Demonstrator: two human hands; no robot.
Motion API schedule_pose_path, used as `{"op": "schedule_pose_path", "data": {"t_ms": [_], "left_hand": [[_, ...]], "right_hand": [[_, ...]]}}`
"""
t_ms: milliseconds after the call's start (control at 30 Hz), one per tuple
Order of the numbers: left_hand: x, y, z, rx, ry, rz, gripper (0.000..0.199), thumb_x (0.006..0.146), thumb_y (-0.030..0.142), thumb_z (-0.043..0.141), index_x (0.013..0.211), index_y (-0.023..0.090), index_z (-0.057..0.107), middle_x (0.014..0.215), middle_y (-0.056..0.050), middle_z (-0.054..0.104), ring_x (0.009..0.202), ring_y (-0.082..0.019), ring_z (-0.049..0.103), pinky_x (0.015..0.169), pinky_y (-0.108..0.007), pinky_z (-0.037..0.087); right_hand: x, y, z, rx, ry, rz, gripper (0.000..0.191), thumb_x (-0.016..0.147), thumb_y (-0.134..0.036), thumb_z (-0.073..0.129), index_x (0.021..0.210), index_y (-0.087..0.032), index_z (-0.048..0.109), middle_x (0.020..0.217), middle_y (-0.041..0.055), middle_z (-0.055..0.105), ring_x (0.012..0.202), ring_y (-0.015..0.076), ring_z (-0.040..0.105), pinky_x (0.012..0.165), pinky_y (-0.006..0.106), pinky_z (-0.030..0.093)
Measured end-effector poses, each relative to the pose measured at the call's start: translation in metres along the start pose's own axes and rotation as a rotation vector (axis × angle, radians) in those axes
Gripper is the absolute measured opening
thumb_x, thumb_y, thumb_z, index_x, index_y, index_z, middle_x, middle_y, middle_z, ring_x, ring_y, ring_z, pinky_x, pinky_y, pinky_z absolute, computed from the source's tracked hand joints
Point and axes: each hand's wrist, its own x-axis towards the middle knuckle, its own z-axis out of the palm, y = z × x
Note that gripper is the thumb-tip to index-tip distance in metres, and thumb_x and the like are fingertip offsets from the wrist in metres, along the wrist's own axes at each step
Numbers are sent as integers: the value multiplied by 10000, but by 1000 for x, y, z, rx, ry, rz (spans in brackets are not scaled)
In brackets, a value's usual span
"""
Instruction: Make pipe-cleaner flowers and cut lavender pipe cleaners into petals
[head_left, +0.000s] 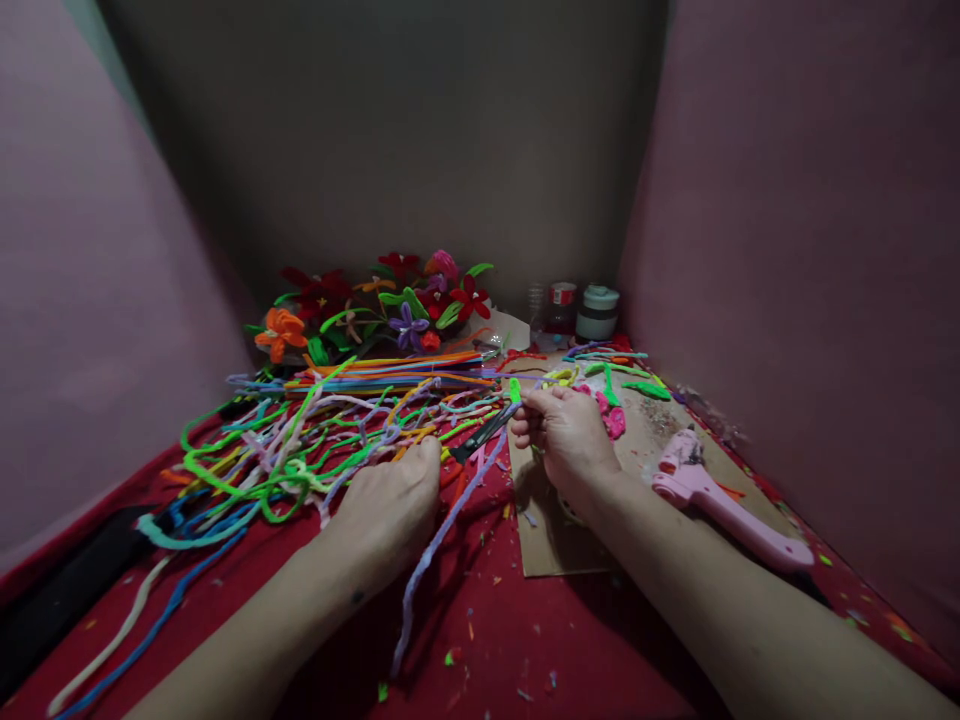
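Note:
My left hand (397, 495) is closed around the handles of dark scissors (484, 432), whose blades point up and right toward my right hand. My right hand (570, 435) is pinched on a lavender pipe cleaner (442, 535), which hangs down toward the front of the red cloth. A small bright green piece (515, 390) shows at the right fingertips, by the scissor tips; whether it is joined to the lavender stem I cannot tell. The blades are beside the upper end of the lavender strand.
Tangled pipe cleaners (285, 480) cover the left side. Fuzzy flowers (405, 325) stand behind them. Cardboard (551, 550) lies under my right hand, with a pink glue gun (731, 505) on its right and green leaf shapes (646, 390) farther back. Jars (598, 312) stand by the wall.

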Motion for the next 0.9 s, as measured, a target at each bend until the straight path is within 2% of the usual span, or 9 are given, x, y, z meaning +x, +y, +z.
{"op": "schedule_pose_path", "data": {"t_ms": [333, 500, 767, 900], "left_hand": [[3, 0, 2, -42, -34, -25, 246, 786, 137, 251, 937, 158, 445, 866, -151, 639, 762, -267, 617, 619, -335, 395], [3, 2, 1, -65, -54, 11, 261, 802, 151, 219, 912, 164, 455, 826, -143, 645, 743, -275, 616, 596, -335, 388], [3, 1, 5, -199, -40, 68, 129, 798, 175, 302, 865, 189, 412, 805, -100, 643, 696, -221, 619, 557, -275, 366], [4, -1, 9, -213, -9, 83, 135, 799, 164, 295, 867, 192, 408, 767, -86, 640, 676, -214, 613, 546, -272, 357]], "right_hand": [[0, 4, 0, -5, -21, 4, 127, 684, -152, 546, 583, -148, 469, 458, -18, 533, 350, 92, 504, 340, 203, 424], [0, 5, 1, 20, -39, 12, 136, 681, -140, 545, 566, -143, 475, 461, -13, 535, 344, 84, 487, 346, 207, 430], [0, 5, 1, 70, -94, 24, 135, 678, -166, 573, 577, -145, 485, 471, -2, 549, 377, 101, 520, 370, 217, 452], [-1, 4, 0, 81, -109, 29, 129, 677, -167, 579, 586, -146, 491, 469, -2, 549, 382, 97, 520, 370, 203, 444]]}}
